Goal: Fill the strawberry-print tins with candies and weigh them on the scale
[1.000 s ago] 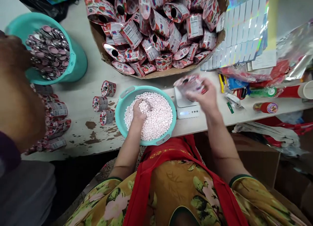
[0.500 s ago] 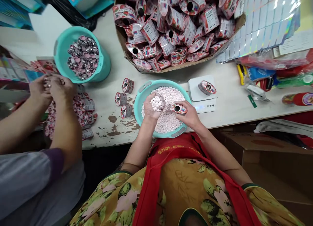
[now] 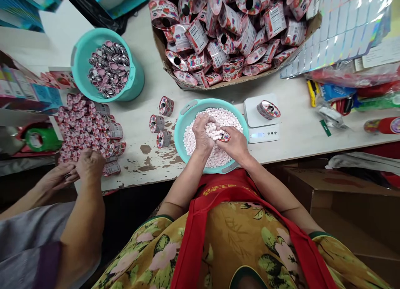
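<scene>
My left hand (image 3: 203, 134) is cupped shut on a handful of small white candies (image 3: 213, 130) over the teal basin (image 3: 187, 114) of the same candies. My right hand (image 3: 235, 142) grips a small red-and-pink tin (image 3: 224, 136), held against the left hand's candies. Another such tin (image 3: 268, 109) lies on the white scale (image 3: 254, 114) just right of the basin.
A cardboard box (image 3: 237, 26) heaped with tins stands at the back. A teal bucket of lids (image 3: 106, 68) is at the left, with filled tins (image 3: 90, 126) piled below it. Three tins (image 3: 161, 122) stand beside the basin. A co-worker's hands (image 3: 78, 168) work at the left table edge.
My left hand rose out of the basin with candies. My right hand left one tin on the scale and brought another to the left hand. The co-worker's hands dropped toward the table edge.
</scene>
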